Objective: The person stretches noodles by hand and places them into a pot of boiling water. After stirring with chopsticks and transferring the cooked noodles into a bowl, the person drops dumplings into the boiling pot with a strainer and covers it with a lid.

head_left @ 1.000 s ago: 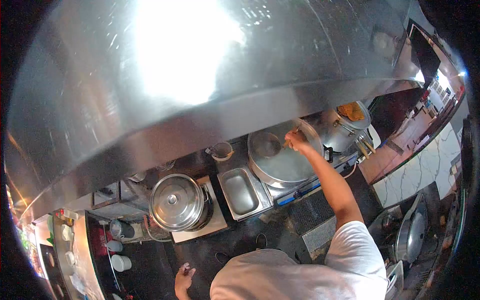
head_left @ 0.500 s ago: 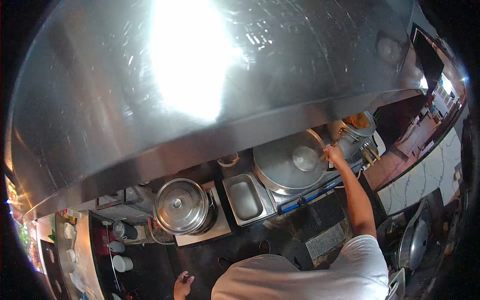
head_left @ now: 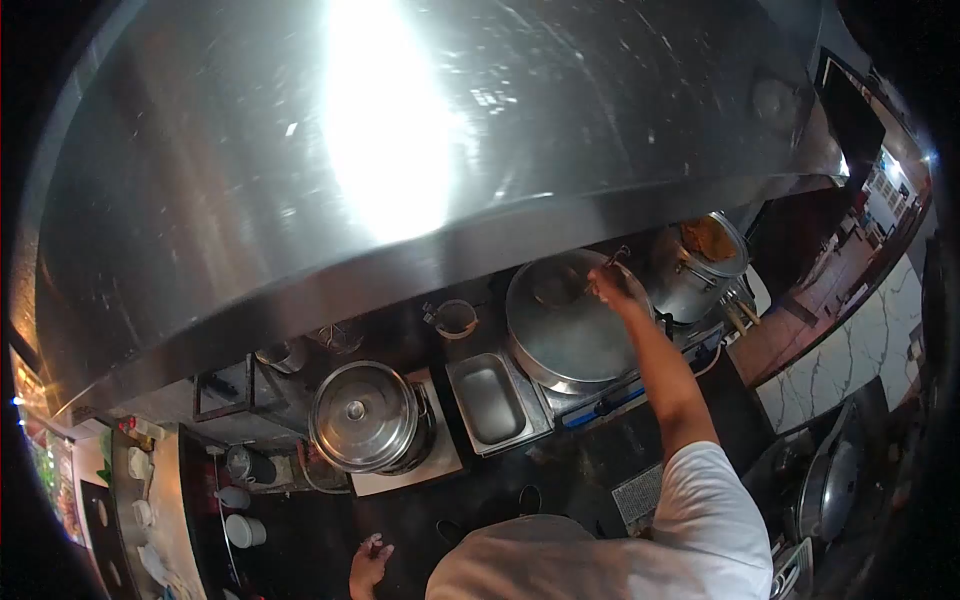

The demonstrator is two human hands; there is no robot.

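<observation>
My right hand (head_left: 612,287) is closed around the handle of a ladle, over a large metal pot (head_left: 570,345) filled with cloudy, steaming liquid. The hooked end of the ladle (head_left: 620,254) sticks out past my fingers. Its round head shows faintly in the far part of the pot; whether that head is solid or pierced I cannot make out. Low in the view, my left hand (head_left: 370,562) hangs with its fingers loosely apart and holds nothing.
Left of the pot are a rectangular steel pan (head_left: 488,400) and a lidded pot (head_left: 363,415). A pot with orange-brown food (head_left: 708,240) stands to the right. The steel hood (head_left: 250,200) overhangs the stove. A small container (head_left: 456,319) sits behind the pan.
My right hand has moved left and farther over the pot with the ladle. The ladle's head has shifted from the pot's right side to its far left part. My left hand has barely moved.
</observation>
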